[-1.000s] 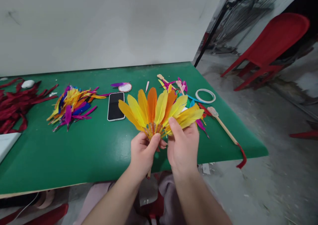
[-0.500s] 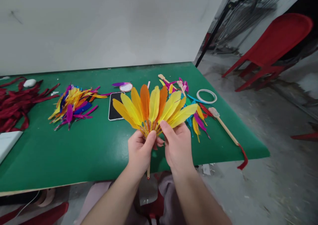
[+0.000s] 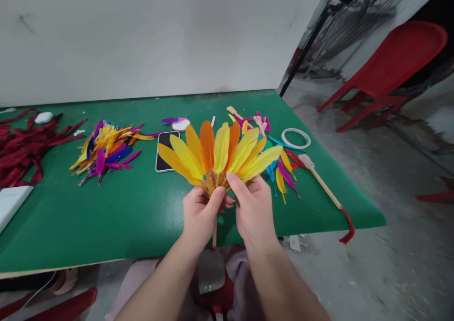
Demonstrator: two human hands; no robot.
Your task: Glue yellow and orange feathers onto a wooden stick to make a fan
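Over the near side of the table (image 3: 106, 229), the left hand (image 3: 199, 214) pinches the fan (image 3: 220, 151) at its base, the right hand (image 3: 255, 210) its right side. Its yellow-orange row looks nearly full; left, a feather pile (image 3: 109, 143) lies loose.

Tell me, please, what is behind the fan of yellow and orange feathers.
Partly behind the fan are a white-edged rectangular phone with black screen, a thin pinkish stick and some blue feathers. Their covered parts, and anything the fan hides completely, cannot be seen.
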